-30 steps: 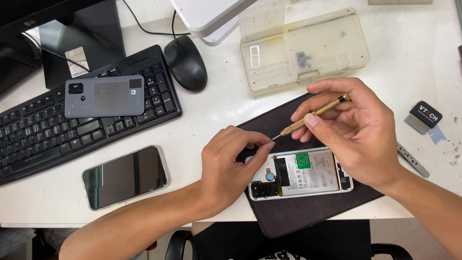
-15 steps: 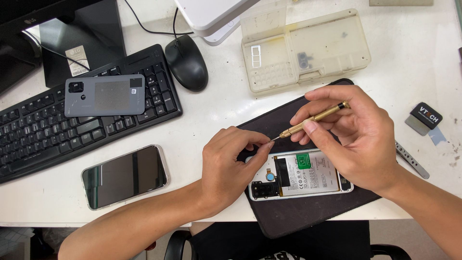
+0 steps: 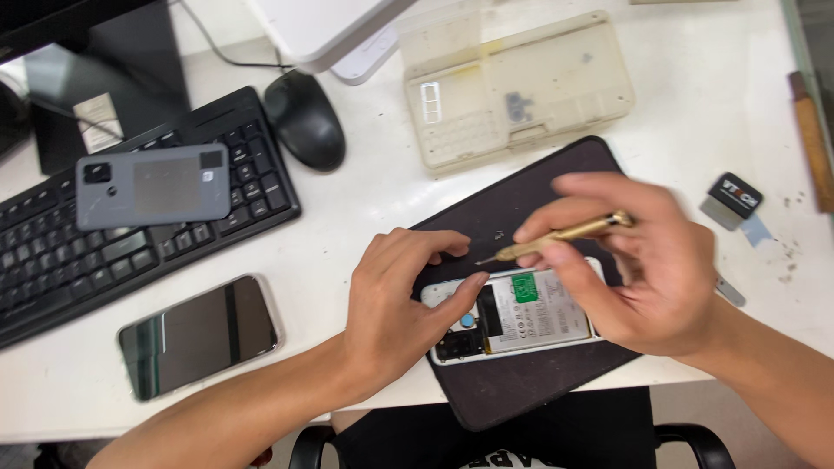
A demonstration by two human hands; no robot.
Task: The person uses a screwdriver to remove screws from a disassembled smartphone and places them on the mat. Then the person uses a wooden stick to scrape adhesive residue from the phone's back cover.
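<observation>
The opened white smartphone with its back cover removed [image 3: 512, 317] lies flat on a dark rectangular work mat [image 3: 521, 382] at the near edge of the white table [image 3: 365, 208]. The left hand [image 3: 395, 304] rests on the left end of the phone, its fingers curled and its thumb pressed against the exposed internals near the battery. The right hand [image 3: 643, 269] grips a slim brass-coloured precision screwdriver [image 3: 560, 236] between thumb and fingertips; the tip points left and sits just above the upper edge of the phone.

A grey detached phone back cover [image 3: 152, 185] lies on a black keyboard [image 3: 52, 260]. A second smartphone with a dark screen [image 3: 198, 334] lies nearer the table edge. A black computer mouse [image 3: 304, 119] and a translucent plastic parts case [image 3: 517, 87] sit further back.
</observation>
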